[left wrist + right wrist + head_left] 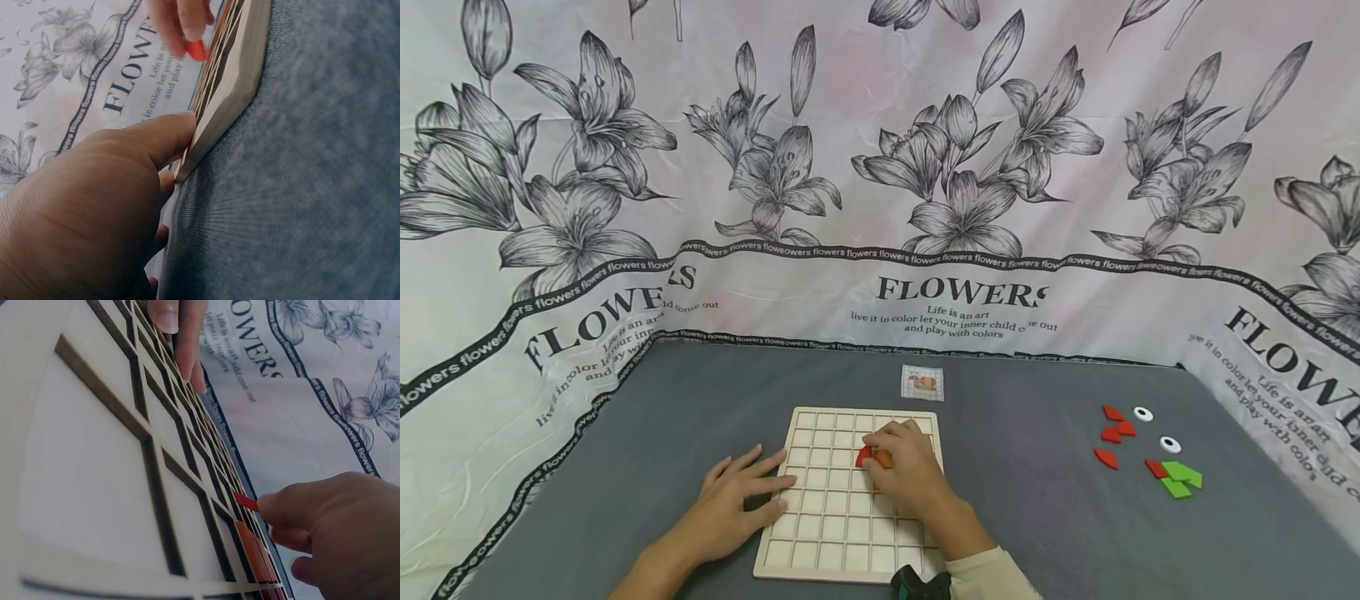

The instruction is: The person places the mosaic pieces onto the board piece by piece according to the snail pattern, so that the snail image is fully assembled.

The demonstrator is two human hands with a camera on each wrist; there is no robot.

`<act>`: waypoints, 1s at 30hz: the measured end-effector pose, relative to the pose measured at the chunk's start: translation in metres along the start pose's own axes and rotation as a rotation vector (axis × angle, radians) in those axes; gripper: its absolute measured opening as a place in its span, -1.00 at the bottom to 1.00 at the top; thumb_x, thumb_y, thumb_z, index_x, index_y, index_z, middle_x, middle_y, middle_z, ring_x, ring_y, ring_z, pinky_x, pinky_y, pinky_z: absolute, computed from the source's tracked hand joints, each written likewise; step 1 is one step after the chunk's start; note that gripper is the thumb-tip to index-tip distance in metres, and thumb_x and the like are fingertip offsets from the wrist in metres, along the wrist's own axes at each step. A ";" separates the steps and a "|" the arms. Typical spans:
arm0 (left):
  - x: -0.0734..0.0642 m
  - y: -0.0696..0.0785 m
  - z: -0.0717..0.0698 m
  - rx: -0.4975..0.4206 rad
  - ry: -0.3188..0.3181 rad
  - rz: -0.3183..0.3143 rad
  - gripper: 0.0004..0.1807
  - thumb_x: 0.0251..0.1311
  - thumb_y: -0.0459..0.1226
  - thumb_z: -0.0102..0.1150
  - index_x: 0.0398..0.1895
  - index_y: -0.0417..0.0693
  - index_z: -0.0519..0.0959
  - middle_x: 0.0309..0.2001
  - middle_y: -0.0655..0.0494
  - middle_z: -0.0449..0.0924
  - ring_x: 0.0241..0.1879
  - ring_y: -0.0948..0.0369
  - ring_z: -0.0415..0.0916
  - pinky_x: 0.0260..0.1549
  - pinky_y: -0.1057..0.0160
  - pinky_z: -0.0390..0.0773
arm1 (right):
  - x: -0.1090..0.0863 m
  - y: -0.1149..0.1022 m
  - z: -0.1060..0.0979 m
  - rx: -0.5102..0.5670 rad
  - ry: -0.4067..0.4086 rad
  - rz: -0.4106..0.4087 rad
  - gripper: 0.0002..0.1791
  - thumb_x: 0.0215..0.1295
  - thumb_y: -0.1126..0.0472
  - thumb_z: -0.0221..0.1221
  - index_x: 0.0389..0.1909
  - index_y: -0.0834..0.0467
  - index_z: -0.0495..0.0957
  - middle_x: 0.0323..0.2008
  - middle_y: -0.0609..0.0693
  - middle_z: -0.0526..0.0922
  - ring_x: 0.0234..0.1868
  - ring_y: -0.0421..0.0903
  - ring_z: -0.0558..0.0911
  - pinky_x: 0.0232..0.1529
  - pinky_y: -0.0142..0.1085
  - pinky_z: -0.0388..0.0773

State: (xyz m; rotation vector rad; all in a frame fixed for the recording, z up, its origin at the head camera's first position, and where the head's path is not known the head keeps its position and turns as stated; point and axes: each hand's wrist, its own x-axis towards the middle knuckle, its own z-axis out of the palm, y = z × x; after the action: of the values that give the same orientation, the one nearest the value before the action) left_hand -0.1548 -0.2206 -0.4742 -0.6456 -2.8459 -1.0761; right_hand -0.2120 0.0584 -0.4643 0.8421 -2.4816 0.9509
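Note:
A pale wooden grid board [822, 527] lies on the grey cloth. Spread fingers of my left hand [730, 502] rest on the board's left edge; the left wrist view shows the thumb [172, 134] touching its side. Above the grid, my right hand [917, 471] pinches a small red piece [862, 457] between thumb and fingers. That red piece [245, 501] appears tilted over the squares in the right wrist view. Just under the hand, an orange piece [251, 550] sits in the grid, partly covered by the hand in the head view.
Behind the board lies a small picture card [922, 383]. To the right are loose red pieces [1107, 458], green pieces [1180, 477] and two white rings with dark centres [1169, 445]. A dark object [920, 583] is by the right sleeve. Flower-printed cloth [955, 296] hangs behind.

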 end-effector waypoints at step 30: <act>0.000 0.002 -0.001 -0.003 -0.019 -0.011 -0.54 0.29 0.09 0.14 0.14 0.13 0.63 0.37 0.09 0.29 0.41 -0.17 -0.03 0.21 -0.35 -0.27 | 0.011 -0.029 -0.064 0.191 -0.003 0.075 -0.64 0.12 0.29 0.38 -0.02 0.11 0.67 -0.06 -0.08 0.60 0.08 -0.01 0.44 0.03 0.06 0.41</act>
State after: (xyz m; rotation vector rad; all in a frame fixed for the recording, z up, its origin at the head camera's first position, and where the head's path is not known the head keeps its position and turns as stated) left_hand -0.1542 -0.2198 -0.4720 -0.6446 -2.8674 -1.0825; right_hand -0.1954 0.0811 -0.3990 0.8130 -2.4689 1.2289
